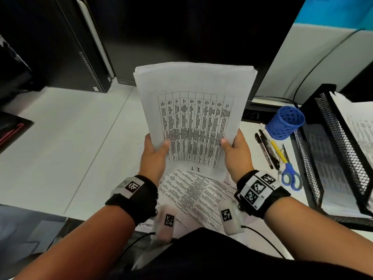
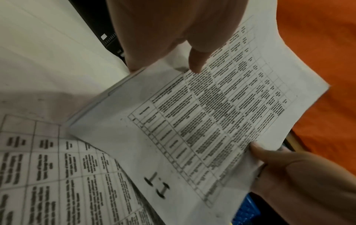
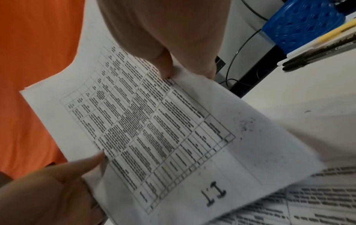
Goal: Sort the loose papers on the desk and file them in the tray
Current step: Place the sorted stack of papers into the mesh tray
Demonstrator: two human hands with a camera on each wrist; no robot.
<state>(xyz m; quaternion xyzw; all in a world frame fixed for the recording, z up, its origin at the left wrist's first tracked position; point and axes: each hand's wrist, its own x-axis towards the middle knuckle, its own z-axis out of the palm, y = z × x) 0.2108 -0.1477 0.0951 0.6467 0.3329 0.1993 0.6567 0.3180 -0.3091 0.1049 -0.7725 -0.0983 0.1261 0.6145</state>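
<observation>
A stack of printed papers (image 1: 193, 110) with a table and the mark "11" on top stands tilted above the desk. My left hand (image 1: 155, 150) grips its left edge, thumb on top. My right hand (image 1: 234, 148) grips the right edge the same way. The left wrist view shows the stack (image 2: 192, 121) under my left thumb (image 2: 196, 64). In the right wrist view my right hand (image 3: 169, 30) pinches the stack (image 3: 163, 129). One more printed sheet (image 1: 193, 197) lies flat on the desk below. The black mesh tray (image 1: 331, 118) at the right holds papers (image 1: 359, 126).
A blue mesh pen cup (image 1: 286, 122) lies on its side left of the tray. Pens (image 1: 266, 150) and blue-handled scissors (image 1: 290, 174) lie beside it. A black computer tower (image 1: 80, 43) and a monitor (image 1: 181, 27) stand behind. White desk surface (image 1: 70, 138) stretches left.
</observation>
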